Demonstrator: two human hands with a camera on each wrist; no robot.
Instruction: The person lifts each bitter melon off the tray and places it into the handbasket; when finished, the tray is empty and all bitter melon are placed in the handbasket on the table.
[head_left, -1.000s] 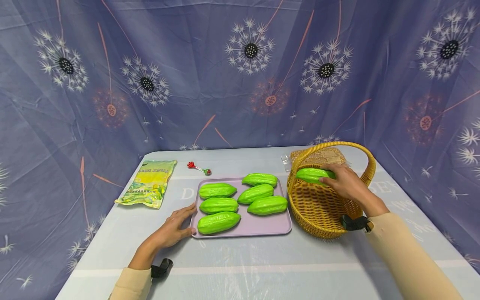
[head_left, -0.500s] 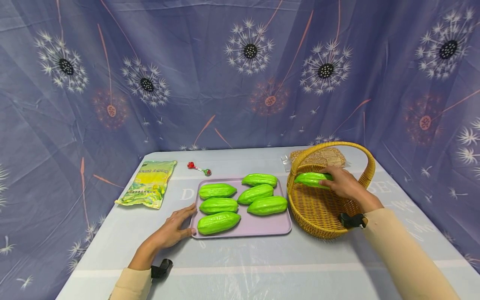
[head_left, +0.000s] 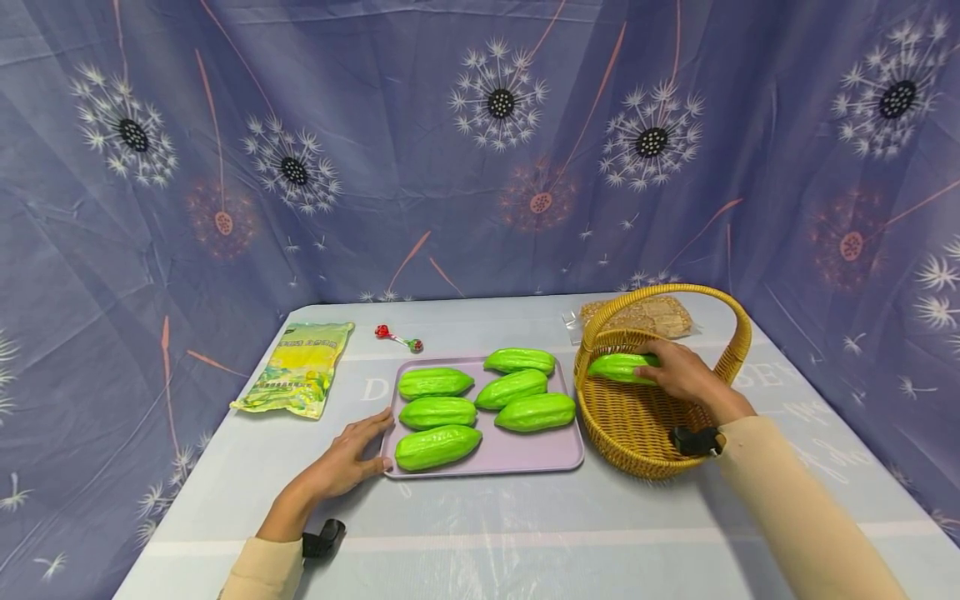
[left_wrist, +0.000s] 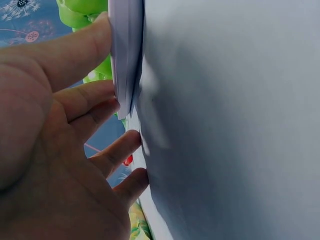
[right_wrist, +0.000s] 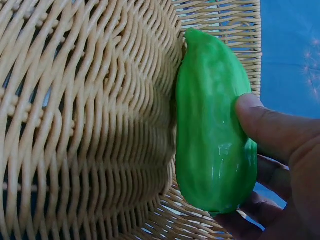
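Observation:
In the head view a ridged green bitter melon (head_left: 622,367) lies low inside the wicker basket (head_left: 626,437), near its back left wall. My right hand (head_left: 681,372) grips its right end. The right wrist view shows the thumb on one side of this melon (right_wrist: 215,130) and the fingers behind it, with the melon against the basket weave (right_wrist: 100,130). My left hand (head_left: 343,457) rests at the left edge of a pale purple tray (head_left: 517,456), thumb and fingertips touching its rim (left_wrist: 124,55). Several similar bitter melons (head_left: 438,447) lie in two columns on that tray.
A green and yellow packet (head_left: 300,369) lies at the left. Behind the tray is a small red and green wrapped candy (head_left: 399,337). A clear bag of brown food (head_left: 652,317) lies behind the basket, whose tall handle (head_left: 675,289) arches above the right hand.
My right hand has moved down into the basket with the bitter melon, which now sits lower, near the basket floor. The left hand and tray have stayed put.

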